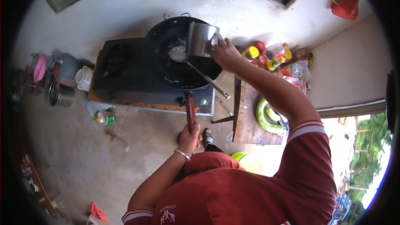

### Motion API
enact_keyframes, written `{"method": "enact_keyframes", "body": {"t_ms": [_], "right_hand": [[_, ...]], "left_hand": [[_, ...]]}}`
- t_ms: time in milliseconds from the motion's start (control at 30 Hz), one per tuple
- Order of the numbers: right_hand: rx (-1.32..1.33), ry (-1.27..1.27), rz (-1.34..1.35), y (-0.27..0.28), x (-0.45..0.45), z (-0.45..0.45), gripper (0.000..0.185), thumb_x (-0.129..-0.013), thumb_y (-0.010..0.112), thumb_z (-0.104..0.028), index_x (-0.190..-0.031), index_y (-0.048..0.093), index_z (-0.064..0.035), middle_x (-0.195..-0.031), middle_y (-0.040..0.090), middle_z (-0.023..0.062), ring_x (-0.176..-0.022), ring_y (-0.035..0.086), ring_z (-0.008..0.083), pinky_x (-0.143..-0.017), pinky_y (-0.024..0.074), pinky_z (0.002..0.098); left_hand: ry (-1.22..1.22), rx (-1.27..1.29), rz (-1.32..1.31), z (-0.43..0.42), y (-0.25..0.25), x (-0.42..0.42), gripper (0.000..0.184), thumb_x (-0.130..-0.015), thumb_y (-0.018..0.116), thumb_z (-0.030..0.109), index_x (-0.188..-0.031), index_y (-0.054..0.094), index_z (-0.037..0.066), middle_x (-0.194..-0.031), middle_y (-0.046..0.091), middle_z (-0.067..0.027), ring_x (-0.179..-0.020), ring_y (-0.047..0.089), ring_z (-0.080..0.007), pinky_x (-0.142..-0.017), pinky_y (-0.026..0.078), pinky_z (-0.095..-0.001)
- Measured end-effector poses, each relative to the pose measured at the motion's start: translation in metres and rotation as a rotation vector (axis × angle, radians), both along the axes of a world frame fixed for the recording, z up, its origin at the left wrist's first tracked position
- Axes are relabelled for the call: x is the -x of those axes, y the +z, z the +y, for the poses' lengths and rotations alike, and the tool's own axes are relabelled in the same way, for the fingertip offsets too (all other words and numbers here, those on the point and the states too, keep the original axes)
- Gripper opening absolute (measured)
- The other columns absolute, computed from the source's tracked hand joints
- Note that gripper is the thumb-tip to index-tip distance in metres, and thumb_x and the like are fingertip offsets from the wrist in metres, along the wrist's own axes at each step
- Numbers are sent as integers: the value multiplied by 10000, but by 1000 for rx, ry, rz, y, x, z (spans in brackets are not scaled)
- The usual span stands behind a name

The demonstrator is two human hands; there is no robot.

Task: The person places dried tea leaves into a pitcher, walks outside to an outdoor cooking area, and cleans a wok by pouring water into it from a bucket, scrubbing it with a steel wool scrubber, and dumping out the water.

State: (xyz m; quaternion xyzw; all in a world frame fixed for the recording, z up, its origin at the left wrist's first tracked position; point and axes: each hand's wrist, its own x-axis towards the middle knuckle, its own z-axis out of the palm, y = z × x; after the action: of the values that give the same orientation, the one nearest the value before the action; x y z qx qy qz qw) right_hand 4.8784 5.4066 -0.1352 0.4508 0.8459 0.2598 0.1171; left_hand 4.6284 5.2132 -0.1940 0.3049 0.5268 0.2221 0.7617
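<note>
At the far left, a white lidded container is seen beside the stove, and a bottle with a green label is found on the floor. A black wok is set on the stove's right part; its brown handle is clasped by the left hand. Whitish matter is contained in the wok, where the head of a long-handled ladle is rested, its shaft extended past the rim. Above the wok, a tilted metal mug is gripped at its handle by the right hand. Farther right, a green basin is supported by a wooden desk, with lidded jars grouped beyond.
</note>
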Motion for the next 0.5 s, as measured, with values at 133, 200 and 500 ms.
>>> {"method": "enact_keyframes", "body": {"t_ms": [133,200,500], "right_hand": [[4,-230,317,20,-43,-12,146,-778,542,-194,-857,606,-89,-815,581,70,-831,567,238,-760,422,374],[-63,-293,503,22,-74,-32,175,-809,542,-218,-856,600,-60,-818,597,96,-752,586,277,-681,447,361],[-48,-1262,2380,-158,-165,-208,307,-864,503,-311,-785,532,-15,-708,528,58,-560,507,124,-551,464,253]], "left_hand": [[-3,72,-99,-1,-17,8,432,-908,377,493,-987,457,76,-636,543,-49,-400,470,-105,-349,382,-231],[58,122,-160,1,-10,9,512,-888,322,561,-983,463,78,-658,551,-57,-423,492,-133,-383,408,-265],[316,249,88,-31,-109,36,238,-882,487,317,-934,538,90,-706,561,-46,-525,569,-150,-462,485,-272]]}}
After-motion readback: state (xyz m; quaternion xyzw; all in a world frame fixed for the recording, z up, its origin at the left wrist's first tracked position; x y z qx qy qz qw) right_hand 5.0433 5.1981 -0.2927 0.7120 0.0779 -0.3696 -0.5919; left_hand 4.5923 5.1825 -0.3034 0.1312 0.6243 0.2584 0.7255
